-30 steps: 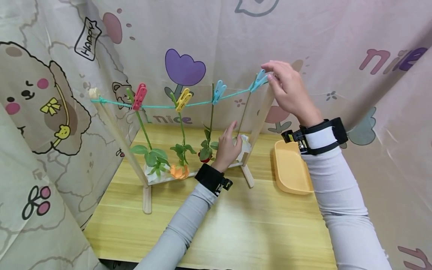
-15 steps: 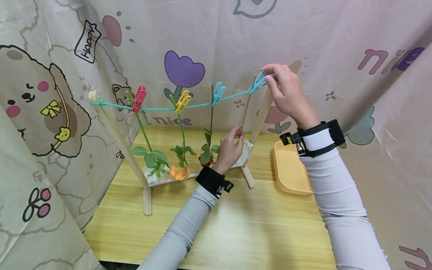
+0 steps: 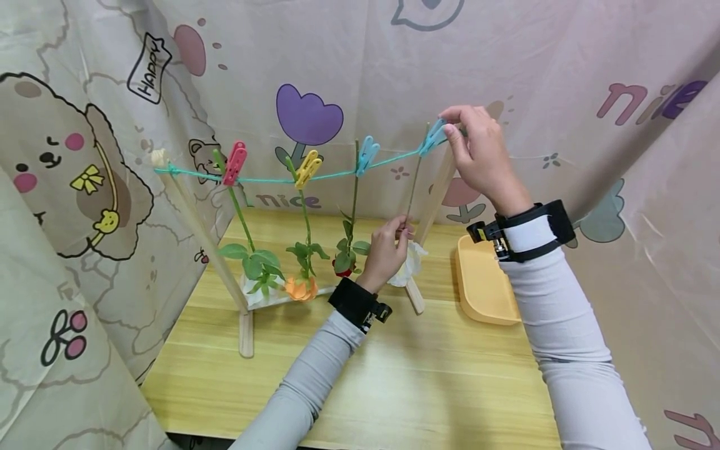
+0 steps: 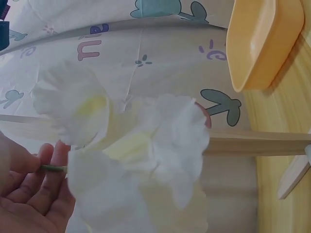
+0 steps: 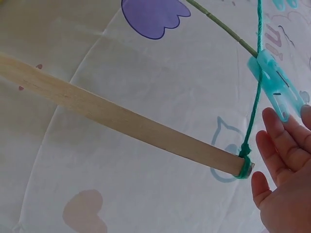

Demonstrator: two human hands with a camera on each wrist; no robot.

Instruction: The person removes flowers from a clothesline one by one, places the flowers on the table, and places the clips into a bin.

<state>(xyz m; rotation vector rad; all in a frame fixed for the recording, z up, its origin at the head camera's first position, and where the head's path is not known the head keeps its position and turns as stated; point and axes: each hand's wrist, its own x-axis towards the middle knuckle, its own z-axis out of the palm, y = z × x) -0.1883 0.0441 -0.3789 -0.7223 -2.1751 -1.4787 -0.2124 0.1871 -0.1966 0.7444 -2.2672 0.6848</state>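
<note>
My left hand [image 3: 385, 255] pinches the thin green stem [image 4: 52, 168] of a white artificial flower just by its bloom. That white flower [image 4: 146, 155] hangs head down, its petals filling much of the left wrist view. At the top of the same stem, a light blue clothespin [image 5: 278, 82] sits on the green cord [image 3: 390, 158]. The fingers and thumb of my right hand [image 3: 485, 156] pinch the clothespin's handle end. Other stems hang to the left: one under a red clothespin [image 3: 234, 164], an orange flower [image 3: 301, 289] under a yellow one, a red flower [image 3: 344, 269] under another blue one.
A wooden stand [image 3: 202, 237] bears the cord between two posts, with feet on the wooden table [image 3: 394, 375]. The right post [image 5: 126, 116] runs close to both hands. To the right lies a yellow tray [image 3: 486, 281]. Printed curtains [image 3: 225, 50] enclose the table.
My left hand has moved slightly up and right, from open fingers beside the stem to pinching it. The white flower has shifted a little forward. My right hand stays at the blue clothespin.
</note>
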